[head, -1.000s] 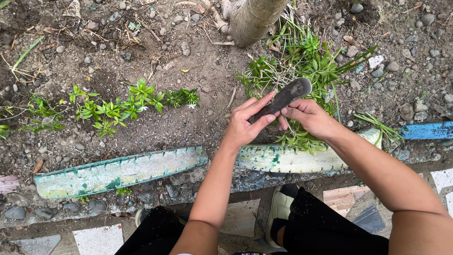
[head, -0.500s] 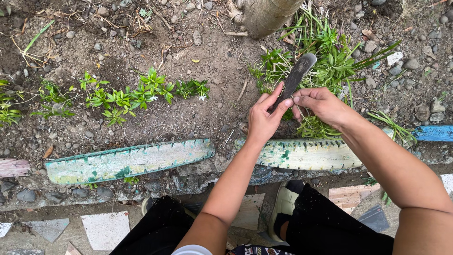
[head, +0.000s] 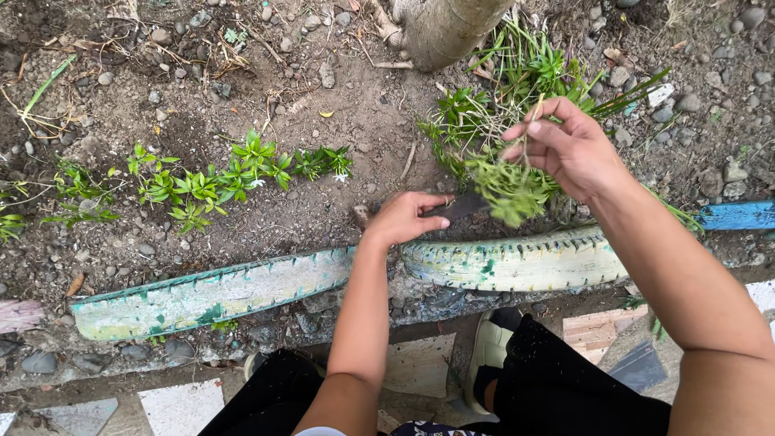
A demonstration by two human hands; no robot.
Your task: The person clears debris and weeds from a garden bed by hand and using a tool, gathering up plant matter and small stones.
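The right hand [head: 569, 149] pinches a tuft of weeds [head: 510, 187]; the left hand [head: 404, 218] clasps a dark blade [head: 464, 207] just below them.

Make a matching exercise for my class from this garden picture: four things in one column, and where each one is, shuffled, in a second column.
Things
1. left hand
2. right hand
3. tree trunk
4. painted tyre edging

Places
A. along the near edge of the soil bed
B. gripping a clump of weeds
C. low on the soil, holding a dark tool
D. at the top of the picture

Pairs: 1-C, 2-B, 3-D, 4-A
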